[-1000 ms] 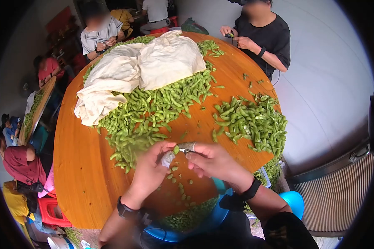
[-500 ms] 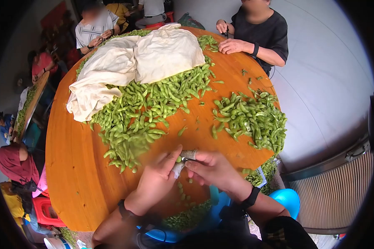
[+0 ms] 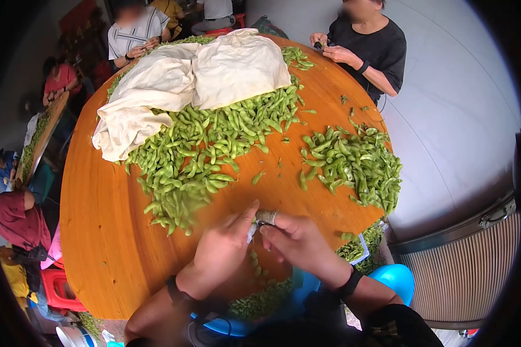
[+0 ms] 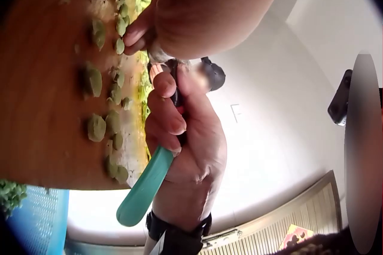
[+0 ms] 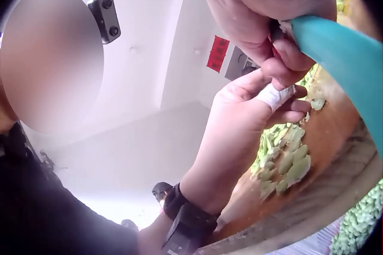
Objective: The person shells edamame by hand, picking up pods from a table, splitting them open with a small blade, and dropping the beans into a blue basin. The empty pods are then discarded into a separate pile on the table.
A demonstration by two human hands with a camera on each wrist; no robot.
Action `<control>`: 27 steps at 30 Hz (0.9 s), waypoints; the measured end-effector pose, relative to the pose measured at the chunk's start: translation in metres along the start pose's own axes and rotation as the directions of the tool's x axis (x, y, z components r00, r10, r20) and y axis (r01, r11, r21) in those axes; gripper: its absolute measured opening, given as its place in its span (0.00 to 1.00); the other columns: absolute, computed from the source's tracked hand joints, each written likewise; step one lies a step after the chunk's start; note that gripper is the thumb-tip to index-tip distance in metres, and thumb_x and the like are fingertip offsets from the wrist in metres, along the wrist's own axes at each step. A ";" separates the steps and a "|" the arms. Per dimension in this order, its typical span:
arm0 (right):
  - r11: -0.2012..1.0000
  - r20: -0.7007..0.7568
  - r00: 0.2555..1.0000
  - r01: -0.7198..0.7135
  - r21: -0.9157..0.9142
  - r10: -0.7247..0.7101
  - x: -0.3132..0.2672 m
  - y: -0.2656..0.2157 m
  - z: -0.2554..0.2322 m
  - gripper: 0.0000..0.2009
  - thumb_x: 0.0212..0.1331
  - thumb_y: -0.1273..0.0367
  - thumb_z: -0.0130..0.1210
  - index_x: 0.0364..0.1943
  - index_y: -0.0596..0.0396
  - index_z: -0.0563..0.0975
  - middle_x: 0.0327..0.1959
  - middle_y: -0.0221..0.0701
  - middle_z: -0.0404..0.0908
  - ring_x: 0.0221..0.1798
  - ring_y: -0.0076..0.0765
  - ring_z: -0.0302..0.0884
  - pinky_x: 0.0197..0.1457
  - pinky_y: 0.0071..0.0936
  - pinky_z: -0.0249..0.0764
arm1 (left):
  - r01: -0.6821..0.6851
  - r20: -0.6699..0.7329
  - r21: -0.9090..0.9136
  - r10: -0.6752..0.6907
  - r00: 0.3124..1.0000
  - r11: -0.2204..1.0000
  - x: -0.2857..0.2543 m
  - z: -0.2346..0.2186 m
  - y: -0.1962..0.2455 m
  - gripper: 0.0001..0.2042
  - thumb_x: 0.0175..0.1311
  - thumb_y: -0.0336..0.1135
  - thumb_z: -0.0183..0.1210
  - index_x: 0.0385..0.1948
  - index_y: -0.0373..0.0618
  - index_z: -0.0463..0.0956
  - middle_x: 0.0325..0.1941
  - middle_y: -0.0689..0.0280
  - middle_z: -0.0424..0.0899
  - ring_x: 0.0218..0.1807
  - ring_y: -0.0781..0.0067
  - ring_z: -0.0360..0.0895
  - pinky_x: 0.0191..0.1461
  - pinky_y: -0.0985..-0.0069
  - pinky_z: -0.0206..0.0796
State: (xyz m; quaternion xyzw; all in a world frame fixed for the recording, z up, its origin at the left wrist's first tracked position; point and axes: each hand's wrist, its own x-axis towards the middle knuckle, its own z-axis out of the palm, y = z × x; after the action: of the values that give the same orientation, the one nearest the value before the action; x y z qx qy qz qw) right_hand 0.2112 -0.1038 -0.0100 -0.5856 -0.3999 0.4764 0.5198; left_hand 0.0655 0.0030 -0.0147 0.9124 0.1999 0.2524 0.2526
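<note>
R hand (image 3: 304, 237) has a firm grip on the teal-handled tool (image 4: 146, 186), fingers curled round it; it's held over the near edge of the tabletop (image 3: 110, 231), close to the L hand (image 3: 223, 248). Long axis: in L wrist view it slants, butt end down & left, other end up twd the L hand; in R wrist view the handle runs off to lower R. Tip's hidden btwn the fingers.

L hand meets R fingertips, white wrap (image 5: 276, 95) on its thumb; can't tell if its grip is closed on anything. Grey-brown cover (image 3: 267, 217) on an R finger.

Shelled beans (image 4: 96, 128) lie on the tabletop below the hands, a few w/ long axis near upright in L wrist view. More in the blue basin (image 4: 51, 219). Beyond: big pod pile (image 3: 231, 133) partly under white cloth (image 3: 240, 72), smaller pod heap (image 3: 359, 165) to R, pods pointing every which way.
</note>
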 end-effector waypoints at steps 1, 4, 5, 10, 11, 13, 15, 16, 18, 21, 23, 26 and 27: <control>1.000 0.000 1.000 -0.001 -0.001 0.001 0.001 -0.001 0.000 0.06 0.68 0.71 0.50 0.41 0.56 0.78 0.24 0.22 0.76 0.20 0.14 0.69 0.22 0.16 0.67 | -0.006 -0.008 0.007 0.006 1.000 1.000 0.000 0.000 0.000 0.27 0.51 0.17 0.56 0.58 0.40 0.72 0.41 0.51 0.82 0.40 0.52 0.82 0.43 0.66 0.75; 0.999 -0.018 0.999 -0.034 -0.026 0.033 0.002 -0.002 0.001 0.05 0.68 0.72 0.50 0.41 0.56 0.77 0.23 0.22 0.76 0.20 0.14 0.69 0.22 0.16 0.66 | -0.002 -0.021 0.016 0.002 1.000 1.000 -0.001 0.002 -0.001 0.27 0.50 0.17 0.56 0.58 0.40 0.72 0.42 0.51 0.82 0.40 0.52 0.82 0.44 0.66 0.75; 0.998 -0.030 0.999 0.016 -0.058 -0.017 0.003 0.000 0.001 0.05 0.68 0.72 0.50 0.40 0.55 0.77 0.23 0.21 0.75 0.20 0.14 0.68 0.22 0.16 0.66 | -0.001 -0.021 0.012 0.001 1.000 1.000 -0.001 0.002 -0.001 0.27 0.50 0.17 0.56 0.58 0.40 0.72 0.42 0.51 0.82 0.40 0.52 0.82 0.44 0.66 0.75; 1.000 -0.033 0.999 0.007 -0.002 -0.007 0.009 0.007 -0.001 0.05 0.69 0.71 0.49 0.38 0.53 0.77 0.21 0.20 0.74 0.19 0.13 0.66 0.21 0.15 0.63 | -0.067 0.061 -0.003 0.067 0.996 0.998 0.001 -0.004 -0.009 0.24 0.56 0.21 0.56 0.58 0.37 0.70 0.41 0.52 0.82 0.39 0.52 0.80 0.41 0.67 0.75; 0.997 -0.010 1.000 -0.013 0.072 0.013 0.010 0.009 -0.001 0.05 0.69 0.71 0.49 0.38 0.53 0.77 0.21 0.20 0.74 0.19 0.13 0.65 0.20 0.15 0.62 | -0.067 0.060 -0.004 0.067 0.996 0.998 0.002 -0.005 -0.013 0.24 0.56 0.21 0.56 0.58 0.37 0.70 0.41 0.52 0.82 0.39 0.52 0.80 0.41 0.67 0.75; 0.989 0.015 0.999 -0.034 0.145 0.032 0.011 0.007 -0.004 0.05 0.69 0.70 0.49 0.38 0.53 0.77 0.21 0.20 0.73 0.18 0.12 0.65 0.20 0.14 0.61 | -0.131 0.072 -0.066 0.136 0.988 0.989 0.004 -0.004 -0.022 0.24 0.59 0.21 0.56 0.60 0.40 0.69 0.39 0.55 0.82 0.38 0.59 0.83 0.41 0.71 0.75; 0.970 0.050 0.991 -0.134 0.201 0.127 0.011 0.005 -0.009 0.06 0.70 0.70 0.49 0.39 0.53 0.77 0.20 0.20 0.73 0.17 0.12 0.64 0.19 0.13 0.60 | 0.020 0.107 -0.282 0.011 0.994 0.959 0.007 -0.005 -0.016 0.20 0.61 0.22 0.55 0.56 0.39 0.72 0.38 0.58 0.84 0.37 0.65 0.84 0.40 0.74 0.76; 0.970 0.050 0.990 -0.136 0.200 0.129 0.011 0.003 -0.011 0.06 0.70 0.70 0.49 0.39 0.53 0.77 0.20 0.20 0.73 0.17 0.12 0.64 0.19 0.13 0.60 | 0.173 0.170 -0.476 -0.103 0.980 0.862 0.008 -0.006 -0.013 0.15 0.63 0.22 0.55 0.52 0.39 0.74 0.37 0.61 0.85 0.35 0.72 0.85 0.38 0.77 0.76; 0.951 0.076 0.984 -0.173 0.255 0.159 0.009 0.001 -0.013 0.07 0.70 0.69 0.48 0.39 0.53 0.78 0.21 0.21 0.74 0.16 0.12 0.63 0.19 0.12 0.60 | 0.271 0.214 -0.599 -0.175 0.961 0.753 0.009 -0.003 -0.015 0.12 0.64 0.22 0.54 0.49 0.39 0.73 0.37 0.63 0.85 0.35 0.76 0.84 0.38 0.78 0.77; 0.981 0.025 0.993 -0.121 0.155 0.118 0.003 -0.001 -0.011 0.06 0.68 0.71 0.49 0.41 0.54 0.79 0.21 0.22 0.75 0.17 0.14 0.65 0.21 0.14 0.62 | 0.402 0.317 -0.683 -0.248 0.915 0.610 0.010 -0.007 -0.014 0.10 0.63 0.22 0.55 0.45 0.38 0.70 0.39 0.64 0.83 0.36 0.75 0.83 0.37 0.78 0.76; 1.000 -0.036 0.999 0.009 0.022 -0.008 -0.001 0.004 -0.005 0.06 0.67 0.73 0.50 0.41 0.54 0.79 0.21 0.25 0.75 0.20 0.15 0.68 0.23 0.16 0.64 | 0.447 0.369 -0.662 -0.258 0.893 0.601 0.010 -0.011 -0.010 0.12 0.61 0.21 0.57 0.45 0.38 0.68 0.40 0.64 0.81 0.36 0.70 0.83 0.37 0.76 0.75; 0.948 -0.067 0.969 0.219 -0.230 -0.240 -0.007 0.000 0.000 0.07 0.64 0.75 0.52 0.43 0.56 0.78 0.22 0.31 0.75 0.24 0.22 0.73 0.28 0.22 0.68 | 0.127 0.130 -0.286 -0.093 0.987 0.950 0.008 -0.010 -0.002 0.13 0.57 0.20 0.58 0.42 0.39 0.67 0.34 0.62 0.81 0.33 0.71 0.83 0.32 0.72 0.74; 0.891 -0.040 0.942 0.301 -0.340 -0.334 -0.009 -0.002 0.001 0.07 0.63 0.76 0.52 0.44 0.57 0.77 0.24 0.35 0.76 0.26 0.28 0.75 0.31 0.26 0.69 | 0.074 0.067 -0.165 -0.064 0.996 0.984 0.006 -0.005 0.001 0.13 0.53 0.19 0.58 0.40 0.39 0.68 0.33 0.58 0.80 0.32 0.62 0.82 0.32 0.68 0.73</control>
State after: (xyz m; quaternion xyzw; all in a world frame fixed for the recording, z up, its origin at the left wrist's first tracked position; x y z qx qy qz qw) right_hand 0.2088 -0.1116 -0.0069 -0.6133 -0.5382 0.2825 0.5045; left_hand 0.0673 0.0069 -0.0079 0.8879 0.2015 0.2312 0.3428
